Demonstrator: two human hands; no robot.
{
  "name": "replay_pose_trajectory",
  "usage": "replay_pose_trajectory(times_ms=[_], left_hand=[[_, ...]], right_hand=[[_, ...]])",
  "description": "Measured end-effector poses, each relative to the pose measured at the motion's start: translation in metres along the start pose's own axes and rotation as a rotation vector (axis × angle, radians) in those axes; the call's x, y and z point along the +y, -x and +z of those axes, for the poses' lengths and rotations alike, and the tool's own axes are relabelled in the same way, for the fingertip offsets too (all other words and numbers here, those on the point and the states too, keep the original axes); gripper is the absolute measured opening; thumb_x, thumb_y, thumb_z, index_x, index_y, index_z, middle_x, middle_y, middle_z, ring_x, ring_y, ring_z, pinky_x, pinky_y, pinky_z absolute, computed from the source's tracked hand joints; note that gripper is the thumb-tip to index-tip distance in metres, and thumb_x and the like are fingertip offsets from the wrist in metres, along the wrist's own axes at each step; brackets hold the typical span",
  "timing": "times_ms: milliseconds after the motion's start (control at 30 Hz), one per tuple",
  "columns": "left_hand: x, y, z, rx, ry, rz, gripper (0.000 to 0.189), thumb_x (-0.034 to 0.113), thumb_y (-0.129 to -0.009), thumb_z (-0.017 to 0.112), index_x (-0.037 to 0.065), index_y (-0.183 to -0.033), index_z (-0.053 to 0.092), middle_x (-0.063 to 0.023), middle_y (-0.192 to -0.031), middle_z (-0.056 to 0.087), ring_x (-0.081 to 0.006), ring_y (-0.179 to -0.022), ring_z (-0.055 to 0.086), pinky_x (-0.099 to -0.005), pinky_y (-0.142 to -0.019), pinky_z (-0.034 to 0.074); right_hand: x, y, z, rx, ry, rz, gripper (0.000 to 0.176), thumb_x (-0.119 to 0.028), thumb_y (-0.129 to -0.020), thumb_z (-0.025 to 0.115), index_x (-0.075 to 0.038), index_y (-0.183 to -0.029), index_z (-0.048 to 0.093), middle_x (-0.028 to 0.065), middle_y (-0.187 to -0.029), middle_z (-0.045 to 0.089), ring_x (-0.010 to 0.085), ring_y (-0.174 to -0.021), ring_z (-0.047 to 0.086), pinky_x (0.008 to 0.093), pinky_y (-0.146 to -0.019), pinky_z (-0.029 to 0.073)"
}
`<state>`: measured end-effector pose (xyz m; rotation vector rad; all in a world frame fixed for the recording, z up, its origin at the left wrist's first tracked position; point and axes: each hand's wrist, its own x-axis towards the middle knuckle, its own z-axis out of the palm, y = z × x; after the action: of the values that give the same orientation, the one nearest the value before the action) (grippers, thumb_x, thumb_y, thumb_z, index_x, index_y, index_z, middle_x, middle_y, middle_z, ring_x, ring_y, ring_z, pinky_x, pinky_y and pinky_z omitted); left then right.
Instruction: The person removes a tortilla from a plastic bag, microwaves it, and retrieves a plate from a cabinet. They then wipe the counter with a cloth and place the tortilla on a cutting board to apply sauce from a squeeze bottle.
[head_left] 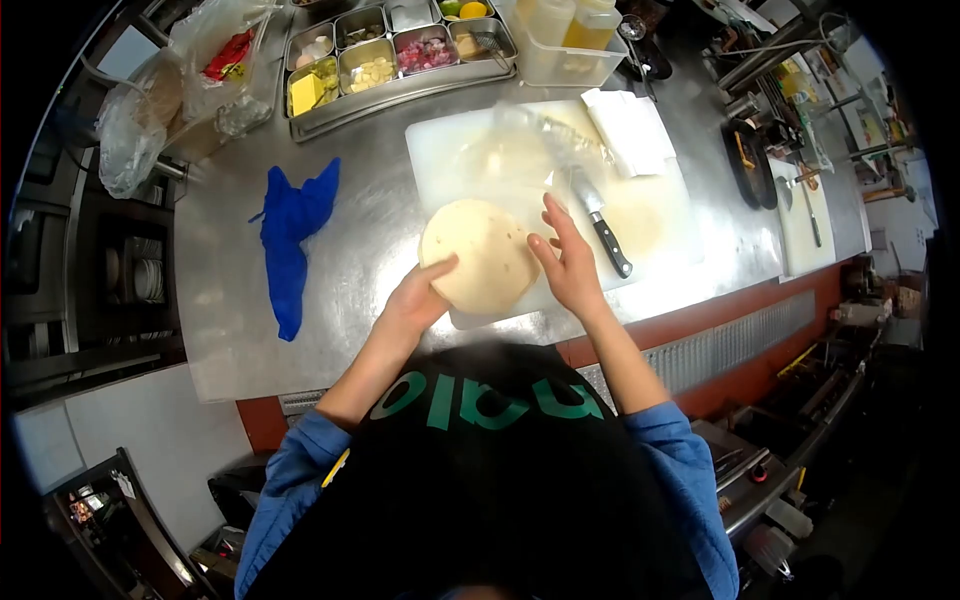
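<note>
My left hand (418,297) grips a round, pale flour tortilla (480,258) at its left edge, thumb on top, over the near part of the white cutting board (440,160). On the other side of the tortilla, my right hand (570,268) is open, its fingers spread and its thumb close to the tortilla's right edge. Beyond the tortilla lies a clear plastic bag (525,150), partly blurred. A chef's knife (610,245) with a black handle rests on the board just right of my right hand.
Folded white paper towels (630,130) lie at the board's far right. A blue cloth (290,235) is on the steel counter (365,215) to the left. Metal ingredient pans (395,60) and a plastic bin of bottles (570,60) stand at the back.
</note>
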<state>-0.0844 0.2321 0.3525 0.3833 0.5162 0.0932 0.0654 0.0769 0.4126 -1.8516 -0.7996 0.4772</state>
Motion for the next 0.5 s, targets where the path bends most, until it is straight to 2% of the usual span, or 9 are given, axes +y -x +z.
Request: replay_pose_trajectory(times_ms=[67, 133, 167, 233, 433, 467, 500], left_hand=[[0.006, 0.003, -0.003, -0.012, -0.043, 0.002, 0.055, 0.006, -0.084, 0.056, -0.001, -0.133, 0.033, -0.0167, -0.129, 0.045, -0.0293, -0.119, 0.045, -0.0407, -0.101, 0.036], [0.011, 0.008, -0.001, -0.024, -0.087, 0.008, 0.057, 0.001, -0.081, 0.057, -0.002, -0.132, 0.033, -0.0176, -0.129, 0.045, -0.0293, -0.118, 0.046, -0.0400, -0.100, 0.037], [0.015, 0.012, 0.003, -0.012, -0.144, 0.013, 0.056, 0.001, -0.081, 0.057, -0.002, -0.132, 0.033, -0.0173, -0.128, 0.045, -0.0289, -0.118, 0.046, -0.0396, -0.100, 0.038], [0.021, 0.017, 0.008, 0.006, -0.198, 0.020, 0.056, 0.002, -0.081, 0.057, -0.003, -0.132, 0.034, -0.0171, -0.128, 0.046, -0.0285, -0.118, 0.046, -0.0392, -0.099, 0.038], [0.035, 0.023, 0.025, -0.119, -0.307, -0.070, 0.056, 0.004, -0.082, 0.059, -0.003, -0.131, 0.035, -0.0166, -0.128, 0.046, -0.0257, -0.118, 0.046, -0.0366, -0.098, 0.039], [0.035, 0.023, 0.027, -0.132, -0.340, -0.088, 0.056, 0.008, -0.083, 0.059, -0.002, -0.132, 0.034, -0.0166, -0.128, 0.046, -0.0256, -0.118, 0.046, -0.0362, -0.098, 0.039], [0.036, 0.022, 0.029, -0.145, -0.375, -0.102, 0.056, 0.012, -0.085, 0.060, -0.002, -0.132, 0.034, -0.0167, -0.128, 0.046, -0.0254, -0.118, 0.046, -0.0358, -0.097, 0.040]], right_hand=[[-0.005, -0.005, -0.004, -0.004, 0.054, 0.036, 0.049, -0.022, -0.085, 0.060, -0.009, -0.130, 0.045, 0.0161, -0.131, 0.046, 0.0321, -0.110, 0.052, 0.0356, -0.092, 0.043], [-0.012, -0.008, -0.007, -0.189, 0.349, 0.211, 0.048, -0.023, -0.083, 0.063, -0.009, -0.126, 0.049, 0.0162, -0.128, 0.049, 0.0323, -0.105, 0.055, 0.0362, -0.090, 0.043], [-0.009, -0.004, -0.007, -0.191, 0.350, 0.212, 0.048, -0.023, -0.083, 0.063, -0.009, -0.126, 0.049, 0.0162, -0.128, 0.049, 0.0323, -0.105, 0.055, 0.0362, -0.090, 0.043], [-0.006, 0.007, -0.004, -0.066, 0.549, -0.016, 0.049, -0.023, -0.078, 0.068, -0.009, -0.123, 0.053, 0.0159, -0.120, 0.054, 0.0315, -0.103, 0.055, 0.0368, -0.089, 0.044], [-0.034, -0.001, 0.009, 0.121, 0.478, -0.197, 0.054, -0.022, -0.070, 0.075, -0.006, -0.118, 0.056, 0.0160, -0.104, 0.062, 0.0310, -0.099, 0.057, 0.0363, -0.087, 0.045], [-0.033, -0.004, 0.010, 0.126, 0.479, -0.194, 0.054, -0.022, -0.070, 0.075, -0.006, -0.118, 0.056, 0.0160, -0.104, 0.062, 0.0310, -0.099, 0.057, 0.0363, -0.087, 0.045], [-0.030, -0.008, 0.011, 0.056, 0.361, -0.087, 0.055, -0.021, -0.070, 0.075, -0.005, -0.118, 0.054, 0.0149, -0.104, 0.062, 0.0286, -0.096, 0.059, 0.0348, -0.084, 0.046]])
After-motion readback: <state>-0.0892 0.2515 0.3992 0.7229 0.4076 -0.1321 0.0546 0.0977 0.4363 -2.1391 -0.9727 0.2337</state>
